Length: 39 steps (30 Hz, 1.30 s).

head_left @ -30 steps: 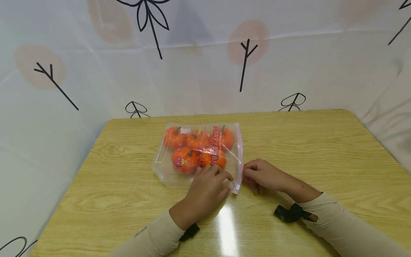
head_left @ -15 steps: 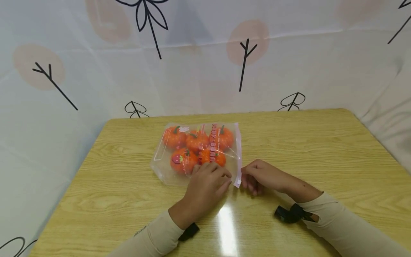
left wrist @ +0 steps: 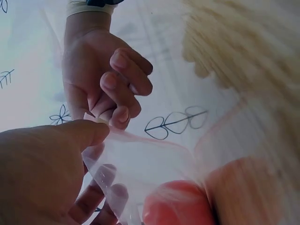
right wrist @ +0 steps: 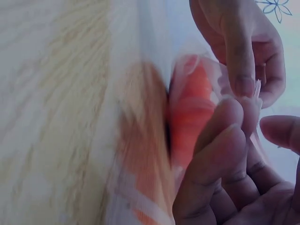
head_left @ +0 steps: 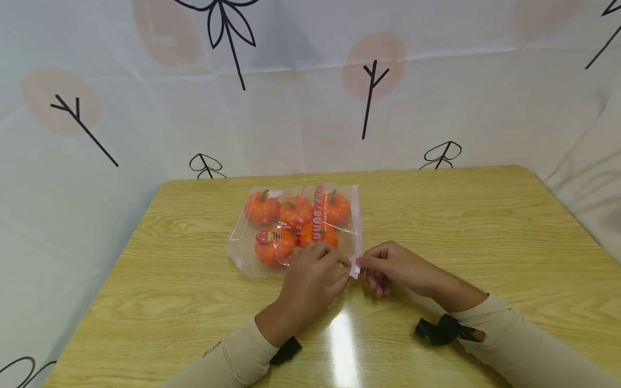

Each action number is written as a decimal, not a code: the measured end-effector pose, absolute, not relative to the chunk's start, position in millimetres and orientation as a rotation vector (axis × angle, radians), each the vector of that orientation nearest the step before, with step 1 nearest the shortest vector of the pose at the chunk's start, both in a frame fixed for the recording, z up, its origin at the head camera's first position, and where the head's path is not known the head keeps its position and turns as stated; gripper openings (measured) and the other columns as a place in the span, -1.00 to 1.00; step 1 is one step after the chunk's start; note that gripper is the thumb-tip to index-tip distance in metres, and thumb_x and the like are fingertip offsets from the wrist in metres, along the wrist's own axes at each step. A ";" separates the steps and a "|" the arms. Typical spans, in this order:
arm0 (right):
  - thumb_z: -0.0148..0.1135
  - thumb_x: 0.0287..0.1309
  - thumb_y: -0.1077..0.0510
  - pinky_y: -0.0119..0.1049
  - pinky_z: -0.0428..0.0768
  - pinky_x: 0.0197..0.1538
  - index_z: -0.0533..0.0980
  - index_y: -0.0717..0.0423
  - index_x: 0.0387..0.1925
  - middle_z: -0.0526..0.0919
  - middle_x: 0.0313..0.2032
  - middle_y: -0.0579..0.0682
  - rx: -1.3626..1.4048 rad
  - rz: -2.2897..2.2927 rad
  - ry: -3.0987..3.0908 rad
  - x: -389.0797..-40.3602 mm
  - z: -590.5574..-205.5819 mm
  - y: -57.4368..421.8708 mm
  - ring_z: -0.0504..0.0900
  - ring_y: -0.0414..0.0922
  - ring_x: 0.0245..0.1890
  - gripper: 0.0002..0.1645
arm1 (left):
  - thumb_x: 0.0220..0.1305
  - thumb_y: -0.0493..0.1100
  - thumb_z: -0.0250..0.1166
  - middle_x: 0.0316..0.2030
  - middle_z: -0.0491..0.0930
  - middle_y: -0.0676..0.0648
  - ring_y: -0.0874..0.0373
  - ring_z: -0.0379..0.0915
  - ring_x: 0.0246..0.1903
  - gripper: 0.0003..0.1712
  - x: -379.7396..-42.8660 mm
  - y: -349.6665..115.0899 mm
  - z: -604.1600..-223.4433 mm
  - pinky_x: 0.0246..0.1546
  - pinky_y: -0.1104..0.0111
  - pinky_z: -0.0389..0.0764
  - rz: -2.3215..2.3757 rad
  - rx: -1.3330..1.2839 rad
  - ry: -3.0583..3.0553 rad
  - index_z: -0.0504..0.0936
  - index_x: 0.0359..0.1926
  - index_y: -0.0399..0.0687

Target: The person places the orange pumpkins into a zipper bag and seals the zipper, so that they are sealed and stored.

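A clear zip bag (head_left: 249,258) printed with pink lettering lies on the table, its pale pink zip strip (head_left: 356,215) toward the right. Through the plastic show several small orange toy pumpkins (head_left: 274,248) with green stems. My left hand (head_left: 312,285) pinches the near end of the bag's mouth; in the left wrist view its thumb lies on top, with the fingers behind the film. From the other side, my right hand (head_left: 395,267) has thumb and index finger at the white slider (head_left: 357,269) on the near corner, its other fingers curled below.
The wood-grain table (head_left: 485,226) reaches back to a white cloth (head_left: 301,124) with black plant drawings. Black wrist cameras (head_left: 436,330) are strapped at both beige sleeves (head_left: 529,339). A bright reflection marks the front of the table.
The bag has shifted slightly left, and its near zip corner has risen away from me. My right thumb and index finger have moved left onto the slider. The left hand keeps its place.
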State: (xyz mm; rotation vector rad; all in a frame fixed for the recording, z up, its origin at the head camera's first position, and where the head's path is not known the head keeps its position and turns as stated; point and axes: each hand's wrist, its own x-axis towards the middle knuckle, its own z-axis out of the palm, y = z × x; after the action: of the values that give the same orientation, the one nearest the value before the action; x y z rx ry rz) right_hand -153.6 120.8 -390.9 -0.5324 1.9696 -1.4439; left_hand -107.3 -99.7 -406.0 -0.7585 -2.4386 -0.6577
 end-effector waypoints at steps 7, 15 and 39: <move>0.03 0.48 -0.03 -0.36 0.55 -0.54 0.51 0.50 -0.24 0.55 -0.67 -0.09 -0.518 -1.499 1.941 -151.3 -390.9 118.6 0.49 -0.24 -0.68 -0.44 | 0.14 -0.08 0.48 -0.31 0.58 0.15 0.25 0.49 -0.26 -0.88 -107.7 -98.3 -404.3 -0.25 0.37 0.28 -0.670 -0.749 -2.390 0.70 -0.30 0.17; -0.08 0.51 -0.09 -0.36 0.51 -0.53 0.58 0.26 -0.45 0.55 -0.70 -0.14 -0.448 -1.573 1.830 -145.7 -390.2 114.7 0.49 -0.24 -0.69 -0.41 | 0.15 -0.12 0.48 -0.34 0.61 0.13 0.22 0.51 -0.29 -0.91 -108.3 -98.2 -403.6 -0.26 0.35 0.32 -0.687 -0.726 -2.337 0.72 -0.32 0.13; 0.05 0.44 -0.06 -0.50 0.48 -0.55 0.61 0.02 -0.36 0.49 -0.66 -0.25 -0.269 -1.714 1.609 -140.1 -396.6 107.6 0.45 -0.36 -0.69 -0.65 | 0.08 -0.08 0.53 -0.35 0.64 0.15 0.24 0.53 -0.27 -0.87 -107.7 -96.1 -403.8 -0.24 0.35 0.33 -0.689 -0.777 -2.316 0.73 -0.34 0.15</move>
State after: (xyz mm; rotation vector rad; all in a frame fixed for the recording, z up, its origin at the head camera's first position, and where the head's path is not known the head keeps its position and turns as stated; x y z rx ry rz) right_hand -140.1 107.6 -396.6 -0.2694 1.6092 -1.7143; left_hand -107.7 -96.1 -403.8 -0.7769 -2.3164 -0.6886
